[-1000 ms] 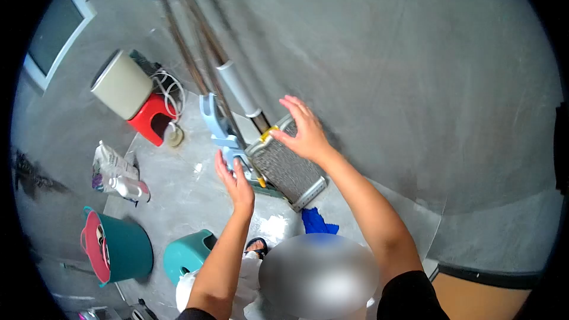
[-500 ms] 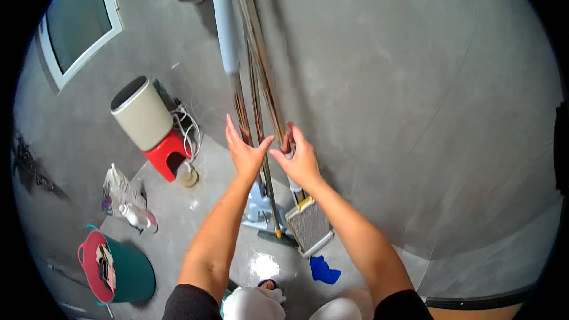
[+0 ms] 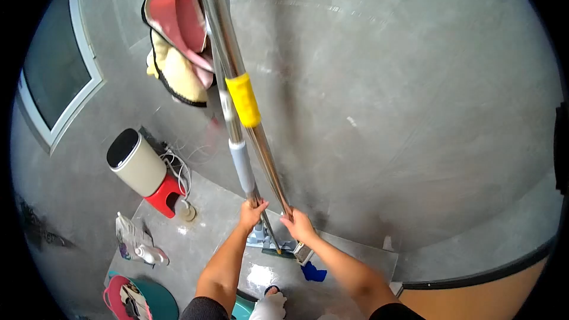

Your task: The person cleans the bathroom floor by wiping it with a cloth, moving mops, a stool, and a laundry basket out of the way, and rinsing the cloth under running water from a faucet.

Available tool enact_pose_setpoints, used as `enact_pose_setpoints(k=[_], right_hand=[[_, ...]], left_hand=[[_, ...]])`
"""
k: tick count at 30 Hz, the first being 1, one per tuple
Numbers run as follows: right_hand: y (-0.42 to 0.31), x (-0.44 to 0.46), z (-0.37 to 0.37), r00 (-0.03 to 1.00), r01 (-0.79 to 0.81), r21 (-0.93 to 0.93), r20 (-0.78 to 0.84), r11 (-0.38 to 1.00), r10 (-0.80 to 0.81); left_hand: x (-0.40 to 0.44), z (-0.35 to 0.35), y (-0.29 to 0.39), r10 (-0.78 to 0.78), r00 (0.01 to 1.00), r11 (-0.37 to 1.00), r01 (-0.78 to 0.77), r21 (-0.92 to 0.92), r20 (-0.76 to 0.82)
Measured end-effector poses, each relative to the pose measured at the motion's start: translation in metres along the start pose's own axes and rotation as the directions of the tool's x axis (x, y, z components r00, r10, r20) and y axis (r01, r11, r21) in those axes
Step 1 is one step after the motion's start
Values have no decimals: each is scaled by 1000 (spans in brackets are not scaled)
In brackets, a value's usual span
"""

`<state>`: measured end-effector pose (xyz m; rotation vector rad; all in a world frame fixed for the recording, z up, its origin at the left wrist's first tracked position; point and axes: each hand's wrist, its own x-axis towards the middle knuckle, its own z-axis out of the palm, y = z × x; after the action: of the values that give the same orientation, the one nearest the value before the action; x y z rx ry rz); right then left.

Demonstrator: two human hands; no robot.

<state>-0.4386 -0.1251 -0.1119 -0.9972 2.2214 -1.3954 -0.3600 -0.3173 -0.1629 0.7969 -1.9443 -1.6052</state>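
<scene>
My left hand (image 3: 251,213) is closed round a steel mop pole just below its grey-blue grip (image 3: 241,166). My right hand (image 3: 299,225) wraps the lower part of another steel mop pole (image 3: 267,157), which carries a yellow sleeve (image 3: 243,101). Both poles lean up along the grey wall. Below my hands, a pale blue mop head (image 3: 256,237) rests on the floor beside a dark green squeegee-like head (image 3: 277,253). A grey flat mop pad (image 3: 303,253) is partly visible under my right hand, near a blue cloth (image 3: 313,272).
Pink and yellow cloths (image 3: 178,18) hang at upper left. A cream bin-shaped appliance (image 3: 139,163) sits on a red stool (image 3: 164,197) with a cable. Bottles (image 3: 152,255) and a teal basket (image 3: 157,299) stand on the floor at left. A window (image 3: 56,65) is beyond.
Both hands, open near the poles before, are now closed round them lower in the view. The camera has tilted up, bringing the hanging cloths and yellow sleeve into sight.
</scene>
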Motion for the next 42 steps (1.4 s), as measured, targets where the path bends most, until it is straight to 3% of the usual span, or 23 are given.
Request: enact_pose_setpoints(k=[4, 7, 8, 9, 11, 17, 21, 26, 32, 41, 42], right_hand=[[3, -42, -36, 986, -89, -87, -149, 992, 75], [-3, -65, -74, 925, -183, 39, -332, 982, 185], [-22, -73, -92, 890, -303, 102, -326, 947, 320], [-8, -77, -97, 880, -256, -18, -417, 967, 225], [10, -87, -106, 815, -277, 157, -484, 948, 319], [0, -125, -111, 636, -297, 270, -659, 916, 401], [23, -136, -106, 505, -328, 253, -768, 910, 395], [18, -138, -87, 296, -495, 218, -868, 841, 399], [30, -158, -108, 182, -578, 138, -939, 805, 291], [2, -151, -96, 84, -716, 184, -935, 673, 345], [-2, -149, -96, 76, -709, 180, -941, 681, 328]], left_hand=[[-28, 6, 37, -16, 997, 990, 6, 142, 71], [-30, 19, 79, -17, 973, 975, -35, 220, 231], [-34, 23, 92, -30, 955, 970, -43, 239, 294], [-34, 30, 100, -10, 934, 959, -93, 269, 358], [-32, 49, 128, -44, 877, 910, -162, 381, 479], [-35, 102, 176, -125, 636, 871, -296, 391, 761], [-27, 135, 169, -131, 538, 873, -336, 354, 833], [-9, 157, 151, -178, 420, 839, -408, 361, 890], [-21, 224, 123, -144, 274, 895, -374, 243, 951], [-29, 217, 145, -132, 117, 860, -481, 173, 984], [-29, 220, 142, -68, 91, 905, -413, 100, 993]])
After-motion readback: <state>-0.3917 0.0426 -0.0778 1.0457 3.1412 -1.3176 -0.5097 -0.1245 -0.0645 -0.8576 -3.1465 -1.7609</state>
